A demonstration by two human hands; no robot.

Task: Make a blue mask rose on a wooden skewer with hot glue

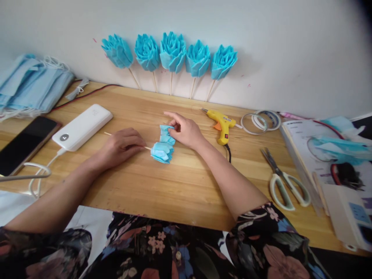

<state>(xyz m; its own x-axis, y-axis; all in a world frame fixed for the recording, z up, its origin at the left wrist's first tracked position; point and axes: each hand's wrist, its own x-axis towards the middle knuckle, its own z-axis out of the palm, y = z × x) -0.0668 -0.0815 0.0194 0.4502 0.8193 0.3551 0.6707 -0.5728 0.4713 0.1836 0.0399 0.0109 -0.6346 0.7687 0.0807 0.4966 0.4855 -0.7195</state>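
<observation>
A thin wooden stick carries a small blue flower head at its right end, low over the middle of the table. My left hand is closed round the stick, whose other end pokes out to the left. Above the flower head a pleated strip of blue material stretches away from me and seems joined to it. My right hand pinches the right edge of this strip between thumb and fingers, with one finger stretched out to the left.
Several blue flowers on sticks lean against the wall. Right of my hands are a yellow glue gun, tape rolls and scissors. At left are a white power bank, a phone and stacked masks.
</observation>
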